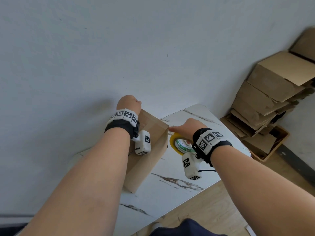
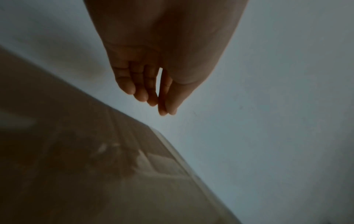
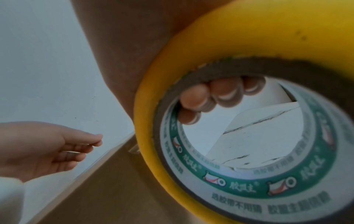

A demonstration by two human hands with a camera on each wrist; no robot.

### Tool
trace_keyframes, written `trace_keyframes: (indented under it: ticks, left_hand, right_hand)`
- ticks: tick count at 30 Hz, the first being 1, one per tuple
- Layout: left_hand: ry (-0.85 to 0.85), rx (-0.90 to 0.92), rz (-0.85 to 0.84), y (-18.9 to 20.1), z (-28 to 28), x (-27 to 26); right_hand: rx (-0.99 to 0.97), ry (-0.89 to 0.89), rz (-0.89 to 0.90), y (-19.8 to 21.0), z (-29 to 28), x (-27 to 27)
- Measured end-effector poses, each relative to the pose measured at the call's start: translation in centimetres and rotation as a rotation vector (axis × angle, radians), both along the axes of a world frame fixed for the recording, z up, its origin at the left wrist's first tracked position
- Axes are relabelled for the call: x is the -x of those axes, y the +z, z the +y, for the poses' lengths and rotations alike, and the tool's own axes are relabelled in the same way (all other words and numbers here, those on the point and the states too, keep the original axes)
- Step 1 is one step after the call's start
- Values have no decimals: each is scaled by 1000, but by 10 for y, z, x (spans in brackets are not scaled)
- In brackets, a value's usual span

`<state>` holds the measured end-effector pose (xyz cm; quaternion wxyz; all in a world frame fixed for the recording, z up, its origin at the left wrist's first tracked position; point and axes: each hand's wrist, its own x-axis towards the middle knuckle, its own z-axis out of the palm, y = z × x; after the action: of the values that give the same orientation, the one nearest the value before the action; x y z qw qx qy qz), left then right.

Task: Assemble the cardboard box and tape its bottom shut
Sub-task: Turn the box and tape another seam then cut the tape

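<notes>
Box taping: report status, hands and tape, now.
Left hand open, held over the cardboard box, touching nothing. Right hand grips the tape roll at the box's right edge. Nothing in the way.

Your forearms are bare, with no sleeves. Your left wrist, just left of centre in the head view, wears a broad black strap (image 1: 120, 126) topped by a white band (image 1: 124, 114) printed with square black-and-white markers. A white, rounded camera block (image 1: 143, 143) hangs from it, bearing the same kind of marker. Your right wrist, right of centre, carries a matching black strap (image 1: 219, 147), white marker band (image 1: 207, 139) and white block (image 1: 191, 166), with a thin black cable (image 1: 207, 170) trailing from it. Dark blue clothing (image 1: 187, 227) shows at the bottom edge.
</notes>
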<state>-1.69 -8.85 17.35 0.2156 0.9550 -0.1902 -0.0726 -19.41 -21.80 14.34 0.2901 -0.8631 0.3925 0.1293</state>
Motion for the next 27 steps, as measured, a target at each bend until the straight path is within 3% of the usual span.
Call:
trace_keyframes:
  ticks: [3,7,14,20,24,27]
  left_hand:
    - [-65,-64,-48,4,0,3]
    - [-167,-95,28,-3,2,4]
    - [-188,-19,163,-13,6,2]
    - [-261,-172,273,-13,2,6]
    - [-294,-261,264,-13,1,8]
    - [-271,-244,144,-12,3,5]
  right_hand:
    - [1,2,1,1,0,0]
    - [2,10,-5,1,-1,0]
    - [7,9,-1,-1,-3,4]
    - [3,0,-5,-2,-3,6]
    - [4,-1,-12,-3,-1,7]
    - [7,-6,-17,-4,-1,7]
